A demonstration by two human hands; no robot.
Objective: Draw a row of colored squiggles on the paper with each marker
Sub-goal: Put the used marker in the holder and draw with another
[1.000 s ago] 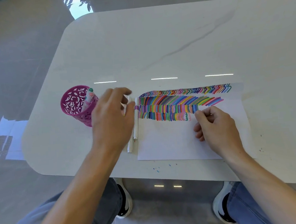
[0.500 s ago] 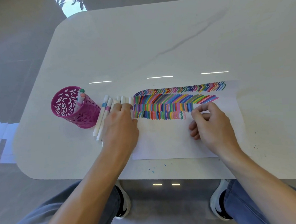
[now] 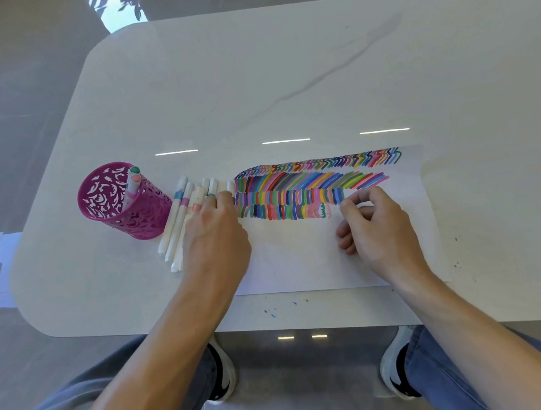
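A white sheet of paper lies on the table, its upper part filled with rows of colored strokes and squiggles. The lowest row ends in a green and a pink squiggle. Several white markers lie side by side just left of the paper. My left hand rests palm down on top of them, fingertips curled over the upper ends; whether it grips one is hidden. My right hand sits on the paper right of the last squiggle, fingers curled, thumb and forefinger nearly touching, nothing visible in it.
A magenta cut-out pen cup stands left of the loose markers with two markers in it. The white table has a rounded near-left corner and a front edge close to my knees. Small ink dots mark the front edge.
My left hand laid a marker down beside the paper and then settled flat on the row of markers. The right hand barely moved on the paper.
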